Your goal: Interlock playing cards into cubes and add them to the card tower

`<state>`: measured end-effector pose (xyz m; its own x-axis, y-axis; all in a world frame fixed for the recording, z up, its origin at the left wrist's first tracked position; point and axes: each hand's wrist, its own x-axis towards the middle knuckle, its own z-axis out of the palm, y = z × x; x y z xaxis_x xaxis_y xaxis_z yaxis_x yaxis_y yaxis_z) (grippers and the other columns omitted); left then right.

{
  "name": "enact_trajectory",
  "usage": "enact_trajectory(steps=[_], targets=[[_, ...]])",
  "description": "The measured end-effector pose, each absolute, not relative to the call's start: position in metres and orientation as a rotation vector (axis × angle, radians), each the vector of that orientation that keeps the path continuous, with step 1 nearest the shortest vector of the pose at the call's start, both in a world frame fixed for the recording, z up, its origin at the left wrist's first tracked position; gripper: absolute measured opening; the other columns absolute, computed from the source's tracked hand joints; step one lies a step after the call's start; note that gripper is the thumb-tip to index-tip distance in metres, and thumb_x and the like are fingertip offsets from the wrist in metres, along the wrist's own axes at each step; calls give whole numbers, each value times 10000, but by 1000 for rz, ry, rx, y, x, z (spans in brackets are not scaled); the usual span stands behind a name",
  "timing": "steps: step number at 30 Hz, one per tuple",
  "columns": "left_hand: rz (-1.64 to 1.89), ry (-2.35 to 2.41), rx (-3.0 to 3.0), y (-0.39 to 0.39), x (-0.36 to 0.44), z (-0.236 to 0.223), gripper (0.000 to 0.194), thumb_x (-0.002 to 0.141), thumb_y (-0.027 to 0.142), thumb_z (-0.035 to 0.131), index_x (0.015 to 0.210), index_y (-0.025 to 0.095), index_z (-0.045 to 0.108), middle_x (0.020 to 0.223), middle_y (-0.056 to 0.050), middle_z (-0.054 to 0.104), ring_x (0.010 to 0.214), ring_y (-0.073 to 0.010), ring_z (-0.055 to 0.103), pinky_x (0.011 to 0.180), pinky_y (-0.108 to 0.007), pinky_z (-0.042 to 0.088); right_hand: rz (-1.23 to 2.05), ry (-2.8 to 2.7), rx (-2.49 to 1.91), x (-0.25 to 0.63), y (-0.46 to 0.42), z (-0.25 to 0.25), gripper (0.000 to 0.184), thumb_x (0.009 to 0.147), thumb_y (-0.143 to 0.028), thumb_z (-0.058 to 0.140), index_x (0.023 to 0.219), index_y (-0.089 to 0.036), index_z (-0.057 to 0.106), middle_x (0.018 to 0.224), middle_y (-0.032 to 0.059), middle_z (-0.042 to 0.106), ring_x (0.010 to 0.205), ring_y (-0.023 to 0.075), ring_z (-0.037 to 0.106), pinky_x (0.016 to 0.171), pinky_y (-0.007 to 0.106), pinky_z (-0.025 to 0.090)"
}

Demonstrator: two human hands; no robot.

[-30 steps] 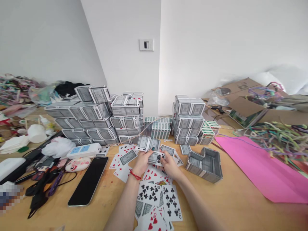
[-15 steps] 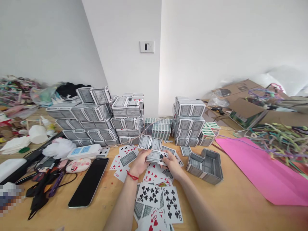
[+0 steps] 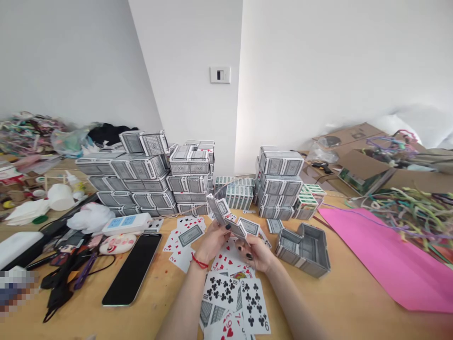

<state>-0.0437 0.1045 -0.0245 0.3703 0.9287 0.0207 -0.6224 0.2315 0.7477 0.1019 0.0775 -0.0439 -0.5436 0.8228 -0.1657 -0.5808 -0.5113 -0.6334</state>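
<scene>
Both hands hold a small folded playing-card piece (image 3: 220, 211) with grey patterned backs, tilted above the table. My left hand (image 3: 214, 239), with a red string at the wrist, grips its lower left side. At the lower right edge, my right hand (image 3: 255, 251) pinches it with fingers curled beneath. Under and in front of the hands lie loose playing cards, among them a ten of clubs (image 3: 221, 290) and a nine of clubs (image 3: 255, 304). To the right of my right hand sits an open-topped tray made of cards (image 3: 313, 262).
Stacked card blocks (image 3: 141, 166) stand at the back left, and another stack (image 3: 281, 184) at the back right. Green-and-white card boxes (image 3: 239, 194) lie between them. A black phone (image 3: 132, 269) and a power strip (image 3: 126, 223) are on the left; pink paper (image 3: 385, 259) lies right.
The card piece has been turned from facing me to a steeper, edge-on tilt. My right hand has shifted slightly lower, and the view has moved a little.
</scene>
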Motion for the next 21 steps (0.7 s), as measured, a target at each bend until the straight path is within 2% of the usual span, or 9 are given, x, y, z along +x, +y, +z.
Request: enact_trajectory(steps=[2,4,6,9,14,18,21], targets=[[1170,549,778,105,-44,-22,201,674,155,661,867,169,610,844,-37,669,779,-158,612,770,-301,451,2013,-660,-637,98,78,-40,140,754,-277,566,824,-157,579,674,27,640,450,80,528,426,189,406],[1214,593,792,106,-44,-21,232,674,178,664,901,157,616,876,-54,677,819,-170,616,788,-304,449,1964,-643,-631,96,78,-35,290,781,-408,520,877,-147,601,847,85,663,630,140,610,584,265,478],[1236,628,792,107,-43,-21,291,659,198,680,938,145,619,892,-69,683,835,-185,622,798,-318,449,1904,-630,-603,95,77,-29,385,770,-489,504,932,-155,609,936,99,656,761,190,621,690,331,479],[1254,679,769,108,-41,-22,334,629,220,705,945,140,630,914,-84,687,858,-210,626,805,-338,448,1738,-675,-590,94,74,-24,356,723,-466,580,962,-204,614,963,66,659,848,221,606,741,363,464],[1240,706,765,107,-41,-25,335,610,211,716,930,145,641,929,-90,689,909,-235,614,840,-356,430,1490,-710,-684,96,76,-28,243,621,-299,715,839,-207,659,879,28,683,808,199,606,743,315,459],[1184,554,722,107,-48,-22,283,662,211,669,940,182,630,953,-62,677,959,-226,593,862,-346,422,1460,-565,-696,105,81,-33,186,600,-247,731,764,-183,668,832,29,694,750,171,614,721,288,469],[1204,385,612,109,-60,-16,354,713,352,610,1035,206,594,1005,-63,658,998,-235,570,882,-373,411,1499,-476,-735,112,83,-34,192,600,-230,733,768,-171,663,761,22,699,653,150,619,642,264,484]])
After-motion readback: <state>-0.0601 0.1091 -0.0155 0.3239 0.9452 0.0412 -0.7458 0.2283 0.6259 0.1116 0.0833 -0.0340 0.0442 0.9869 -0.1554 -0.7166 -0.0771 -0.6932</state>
